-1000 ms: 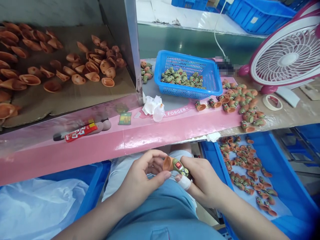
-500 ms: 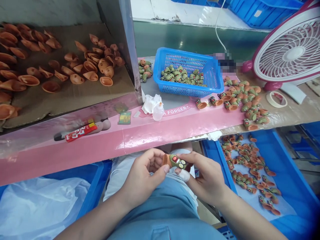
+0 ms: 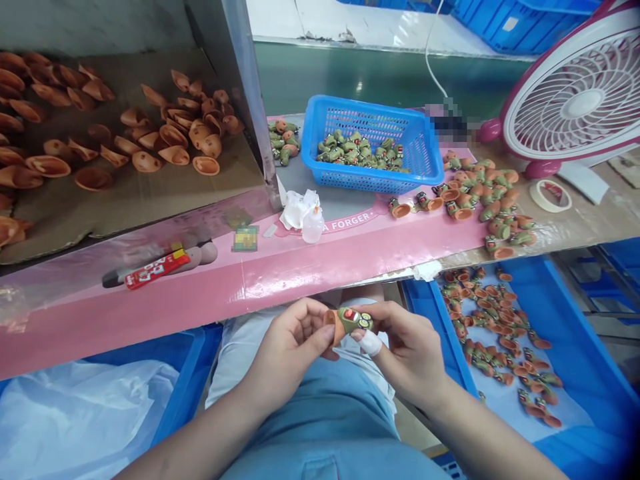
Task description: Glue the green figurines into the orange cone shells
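Note:
Above my lap, both hands grip one small clay figure (image 3: 345, 323), an orange cone-shaped cup with a green frog-like face, yellow eyes and a red mouth. My left hand (image 3: 299, 340) is closed on its orange open end, thumb along the near side. The green face end is pinched by my right hand (image 3: 407, 347), whose thumb wears a white wrap. Beyond the hands, a blue basket (image 3: 320, 175) on the bench holds several green frog pieces. Similar orange-and-green figures (image 3: 495, 193) are heaped to its right.
Plain orange clay cups (image 3: 175, 137) lie in a cardboard box (image 3: 235, 180) at left. A red glue tube (image 3: 156, 268), a small bottle (image 3: 313, 225), a tape roll (image 3: 551, 196) and a fan (image 3: 580, 103) are on the bench. Blue bins (image 3: 590, 333) flank my lap.
The clay figure has turned slightly in my hands, its face tilting upward and away. Both hands keep hold of it. The whole view has shifted a little.

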Action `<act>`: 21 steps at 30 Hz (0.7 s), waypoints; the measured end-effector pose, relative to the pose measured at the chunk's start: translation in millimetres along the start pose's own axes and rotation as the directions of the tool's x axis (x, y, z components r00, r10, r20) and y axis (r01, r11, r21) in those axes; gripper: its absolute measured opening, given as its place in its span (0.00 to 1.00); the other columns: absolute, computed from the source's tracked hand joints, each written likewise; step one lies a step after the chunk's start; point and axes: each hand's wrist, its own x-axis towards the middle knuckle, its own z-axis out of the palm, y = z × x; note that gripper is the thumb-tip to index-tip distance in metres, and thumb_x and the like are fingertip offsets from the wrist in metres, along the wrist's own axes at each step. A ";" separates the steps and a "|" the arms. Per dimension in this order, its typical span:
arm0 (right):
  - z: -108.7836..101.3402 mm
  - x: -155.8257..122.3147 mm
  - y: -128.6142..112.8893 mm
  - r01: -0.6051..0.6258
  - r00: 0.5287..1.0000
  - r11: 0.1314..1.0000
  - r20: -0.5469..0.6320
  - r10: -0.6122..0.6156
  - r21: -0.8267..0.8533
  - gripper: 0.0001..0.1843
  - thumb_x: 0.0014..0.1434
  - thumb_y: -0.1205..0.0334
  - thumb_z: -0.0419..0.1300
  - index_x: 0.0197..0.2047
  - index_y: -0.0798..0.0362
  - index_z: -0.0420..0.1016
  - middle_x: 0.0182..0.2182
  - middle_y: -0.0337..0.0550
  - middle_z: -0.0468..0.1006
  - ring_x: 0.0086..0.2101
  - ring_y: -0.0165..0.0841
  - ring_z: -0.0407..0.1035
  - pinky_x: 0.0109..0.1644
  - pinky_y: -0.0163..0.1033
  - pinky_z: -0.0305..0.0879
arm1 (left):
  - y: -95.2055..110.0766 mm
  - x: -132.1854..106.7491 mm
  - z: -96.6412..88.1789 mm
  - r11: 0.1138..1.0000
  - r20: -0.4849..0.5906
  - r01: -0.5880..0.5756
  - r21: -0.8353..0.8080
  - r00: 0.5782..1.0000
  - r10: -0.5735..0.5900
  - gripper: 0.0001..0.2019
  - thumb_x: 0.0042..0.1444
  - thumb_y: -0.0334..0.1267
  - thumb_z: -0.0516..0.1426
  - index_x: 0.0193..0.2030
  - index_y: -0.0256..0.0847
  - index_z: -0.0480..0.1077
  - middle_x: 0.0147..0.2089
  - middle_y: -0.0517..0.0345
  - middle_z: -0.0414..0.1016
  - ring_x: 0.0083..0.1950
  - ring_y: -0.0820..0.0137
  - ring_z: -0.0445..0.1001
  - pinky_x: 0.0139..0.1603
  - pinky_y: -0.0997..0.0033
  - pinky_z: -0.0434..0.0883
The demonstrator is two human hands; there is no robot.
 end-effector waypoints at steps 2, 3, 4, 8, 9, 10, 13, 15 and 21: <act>2.0 0.4 -2.1 0.020 1.000 0.999 -0.020 -0.021 -0.035 0.10 0.51 0.67 0.58 0.39 0.54 0.69 0.27 0.38 0.75 0.24 0.23 0.67 0.28 0.28 0.65 | -1.5 0.1 1.3 1.000 -0.001 0.007 -0.028 1.000 -0.007 0.06 0.51 0.38 0.56 0.34 0.38 0.64 0.26 0.64 0.67 0.29 0.75 0.67 0.31 0.71 0.72; 2.9 0.4 -3.3 0.031 0.999 0.998 -0.025 -0.032 -0.059 0.10 0.51 0.66 0.58 0.39 0.54 0.69 0.27 0.38 0.74 0.23 0.22 0.66 0.28 0.27 0.65 | -2.3 0.2 1.9 0.999 -0.006 0.014 -0.031 1.000 -0.014 0.06 0.51 0.38 0.56 0.33 0.39 0.64 0.26 0.64 0.67 0.29 0.75 0.67 0.31 0.72 0.72; 3.6 0.2 -4.2 0.040 0.999 0.996 -0.026 -0.042 -0.076 0.09 0.51 0.66 0.58 0.39 0.54 0.69 0.27 0.38 0.74 0.23 0.22 0.66 0.27 0.27 0.65 | -3.1 0.6 2.2 0.999 -0.010 0.023 -0.028 1.000 -0.023 0.05 0.51 0.38 0.56 0.33 0.39 0.64 0.27 0.64 0.67 0.29 0.75 0.67 0.30 0.72 0.71; 3.1 1.7 1.2 0.018 1.000 0.997 0.012 -0.017 -0.080 0.09 0.53 0.64 0.56 0.39 0.55 0.68 0.26 0.38 0.74 0.22 0.22 0.65 0.26 0.26 0.63 | -8.2 10.1 0.6 0.997 -0.009 0.071 0.032 0.997 -0.071 0.05 0.52 0.38 0.54 0.31 0.39 0.63 0.28 0.63 0.67 0.30 0.74 0.67 0.32 0.72 0.70; 1.4 4.4 6.5 0.016 1.000 0.995 0.027 -0.013 -0.098 0.09 0.53 0.63 0.55 0.39 0.54 0.68 0.25 0.38 0.74 0.23 0.23 0.65 0.26 0.26 0.63 | -9.6 14.8 -0.6 0.995 -0.012 0.074 0.060 0.997 -0.074 0.05 0.52 0.38 0.54 0.33 0.39 0.63 0.30 0.62 0.67 0.31 0.73 0.67 0.32 0.71 0.70; -1.0 8.8 13.7 0.011 1.000 0.990 0.030 -0.007 -0.141 0.08 0.53 0.63 0.55 0.38 0.54 0.68 0.25 0.37 0.74 0.23 0.23 0.66 0.26 0.26 0.63 | -10.9 19.9 -1.8 0.994 -0.026 0.067 0.091 0.998 -0.065 0.07 0.52 0.39 0.54 0.36 0.40 0.63 0.33 0.60 0.68 0.33 0.72 0.68 0.34 0.70 0.70; -13.7 33.6 45.5 -0.048 0.998 0.936 -0.062 0.028 -0.348 0.08 0.54 0.60 0.52 0.36 0.52 0.69 0.26 0.38 0.75 0.26 0.26 0.68 0.30 0.29 0.65 | -14.2 32.2 -5.8 0.984 -0.135 -0.037 0.172 0.989 0.061 0.16 0.52 0.43 0.54 0.46 0.43 0.58 0.46 0.54 0.66 0.41 0.68 0.67 0.39 0.66 0.68; -25.4 57.3 71.5 -0.112 0.986 0.899 -0.161 0.046 -0.423 0.11 0.54 0.61 0.50 0.39 0.53 0.68 0.31 0.41 0.76 0.31 0.29 0.70 0.35 0.32 0.65 | -16.9 33.6 -8.7 0.971 -0.201 -0.102 0.217 0.968 0.147 0.18 0.53 0.46 0.52 0.49 0.44 0.56 0.47 0.53 0.65 0.43 0.67 0.67 0.42 0.66 0.66; -68.6 113.2 132.1 -0.233 0.933 0.814 -0.357 0.034 -0.532 0.18 0.52 0.58 0.49 0.44 0.55 0.68 0.34 0.48 0.75 0.33 0.36 0.69 0.36 0.41 0.64 | -26.0 7.9 -37.0 0.930 -0.324 -0.142 0.338 0.910 0.257 0.17 0.52 0.46 0.51 0.48 0.43 0.60 0.34 0.57 0.69 0.39 0.66 0.70 0.38 0.69 0.65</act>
